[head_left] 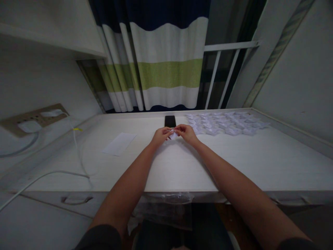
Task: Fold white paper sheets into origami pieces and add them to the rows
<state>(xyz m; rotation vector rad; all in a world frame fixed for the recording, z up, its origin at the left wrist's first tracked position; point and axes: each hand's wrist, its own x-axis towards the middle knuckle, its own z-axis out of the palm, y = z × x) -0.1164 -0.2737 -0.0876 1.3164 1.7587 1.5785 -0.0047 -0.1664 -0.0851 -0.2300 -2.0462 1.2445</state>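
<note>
Between my two hands, above the middle of the white desk, is a small folded piece of white paper [172, 134]. My left hand [160, 136] pinches its left side with thumb and fingers. From the other side my right hand [186, 133] grips it with thumb and forefinger. The fingers cover much of the paper, so its exact shape is hard to make out. Right behind the hands lies a black phone [170, 121]. Rows of folded white paper pieces [226, 123] cover the desk's back right, near my right hand.
A flat stack or sheet of white paper [120, 143] lies left of my hands on the desk [179, 170]. A white cable [52, 172] trails from the wall socket [35, 119] over the left side. Clear plastic [178, 198] hangs at the front edge. A striped curtain [169, 69] hangs behind.
</note>
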